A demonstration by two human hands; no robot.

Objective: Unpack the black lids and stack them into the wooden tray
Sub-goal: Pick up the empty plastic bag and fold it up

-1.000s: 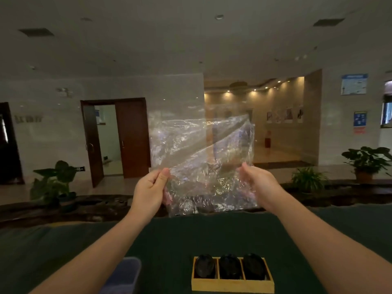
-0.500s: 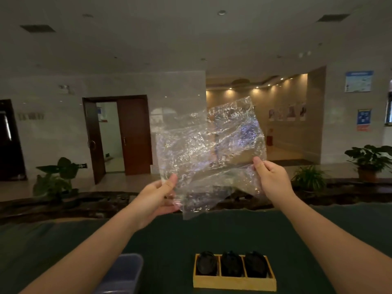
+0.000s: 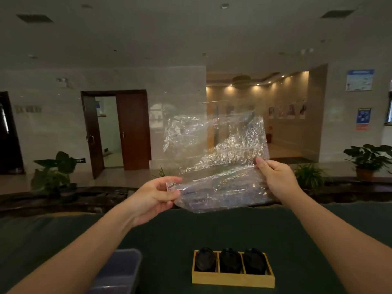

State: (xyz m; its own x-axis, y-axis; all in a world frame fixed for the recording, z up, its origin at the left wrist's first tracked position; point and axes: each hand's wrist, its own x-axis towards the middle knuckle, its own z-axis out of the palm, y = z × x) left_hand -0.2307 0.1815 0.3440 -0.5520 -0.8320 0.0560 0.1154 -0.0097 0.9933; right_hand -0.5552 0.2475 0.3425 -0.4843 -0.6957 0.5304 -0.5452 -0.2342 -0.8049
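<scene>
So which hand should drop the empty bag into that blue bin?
Probably the left hand: it already pinches the plastic bag, and the blue bin sits below its arm. The right hand is farther away.

Two bare forearms enter the head view, one from about 7 o'clock and the other from about 4 o'clock. No sleeve, cuff or glove covers either arm as far back as the frame edges show. The left hand [image 3: 152, 198] and the right hand [image 3: 275, 179] are likewise bare, with no ring, watch, bracelet or strap on the wrists or fingers [image 3: 262, 164]. The nails that show look short and unpainted. Nothing else of the person's body or clothing is in view.
</scene>
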